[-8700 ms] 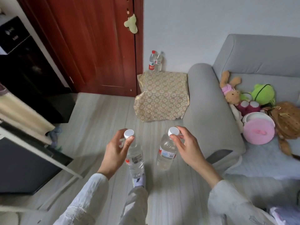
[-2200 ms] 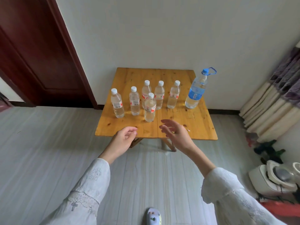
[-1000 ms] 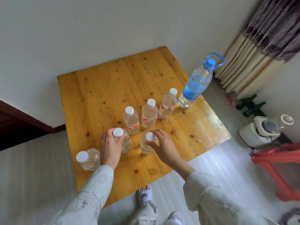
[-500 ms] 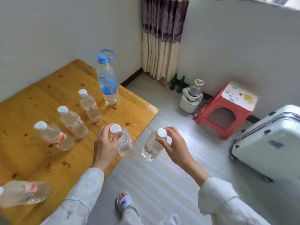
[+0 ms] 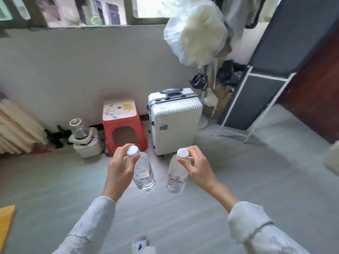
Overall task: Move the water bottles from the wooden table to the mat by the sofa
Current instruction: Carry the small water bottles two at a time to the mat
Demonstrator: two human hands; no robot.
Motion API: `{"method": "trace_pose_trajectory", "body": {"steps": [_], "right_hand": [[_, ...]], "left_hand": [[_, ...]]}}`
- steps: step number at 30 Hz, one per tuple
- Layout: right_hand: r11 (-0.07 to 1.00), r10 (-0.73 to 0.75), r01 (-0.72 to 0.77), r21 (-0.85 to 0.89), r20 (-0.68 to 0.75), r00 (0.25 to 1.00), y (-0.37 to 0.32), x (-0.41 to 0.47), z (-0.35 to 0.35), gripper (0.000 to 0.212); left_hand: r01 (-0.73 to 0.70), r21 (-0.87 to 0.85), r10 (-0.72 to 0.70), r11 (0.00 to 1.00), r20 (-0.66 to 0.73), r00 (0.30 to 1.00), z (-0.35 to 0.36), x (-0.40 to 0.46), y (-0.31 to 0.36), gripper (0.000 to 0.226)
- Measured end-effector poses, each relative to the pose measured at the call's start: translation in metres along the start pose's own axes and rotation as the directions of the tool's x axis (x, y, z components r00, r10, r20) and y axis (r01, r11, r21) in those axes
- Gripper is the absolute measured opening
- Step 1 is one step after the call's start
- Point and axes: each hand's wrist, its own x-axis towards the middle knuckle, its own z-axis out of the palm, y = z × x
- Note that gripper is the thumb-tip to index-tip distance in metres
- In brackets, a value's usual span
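My left hand grips one small clear water bottle by its neck, just under the white cap. My right hand holds a second water bottle the same way, red label showing. Both bottles hang in the air over the grey floor, side by side. Only a corner of the wooden table shows at the lower left edge. The mat and the sofa are out of view.
Along the far wall stand a red stool, a white suitcase and a small white appliance. A dark fabric wardrobe with a white frame stands at the right. A white bag hangs above. Grey floor lies ahead.
I lifted two bottles off the table and turned right. The table has slid out to the lower left; the stool and suitcase now lie straight ahead.
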Motion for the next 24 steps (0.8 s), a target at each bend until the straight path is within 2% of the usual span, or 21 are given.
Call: {"method": "trace_pose_trajectory", "body": {"steps": [5, 9, 13, 17, 20, 24], "right_hand": [[0.985, 0.173, -0.166, 0.051, -0.268, 0.948, 0.057, -0.002, -0.093, 0.020], [0.957, 0.278, -0.287, 0.050, -0.456, 0.846, 0.106, -0.005, -0.166, 0.024], [0.927, 0.317, -0.374, 0.023, -0.580, 0.750, 0.159, 0.004, -0.235, 0.023], [0.894, 0.349, -0.447, 0.025, -0.665, 0.660, 0.207, 0.012, -0.305, 0.023], [0.867, 0.368, -0.494, 0.063, -0.749, 0.551, 0.236, 0.013, -0.355, 0.022], [0.835, 0.385, -0.540, 0.105, -0.813, 0.436, 0.266, 0.010, -0.411, 0.023]], "left_hand": [[-0.107, -0.124, 0.133, 0.987, 0.222, 0.966, 0.110, 0.047, 0.061, 0.024], [-0.056, -0.273, 0.170, 0.960, 0.415, 0.894, 0.206, 0.076, 0.110, 0.022], [-0.027, -0.380, 0.249, 0.925, 0.550, 0.797, 0.306, 0.110, 0.153, 0.024], [-0.015, -0.424, 0.323, 0.906, 0.667, 0.672, 0.403, 0.142, 0.198, 0.024], [-0.013, -0.423, 0.355, 0.906, 0.742, 0.569, 0.474, 0.160, 0.232, 0.025], [-0.016, -0.441, 0.396, 0.897, 0.789, 0.470, 0.551, 0.168, 0.272, 0.025]]}}
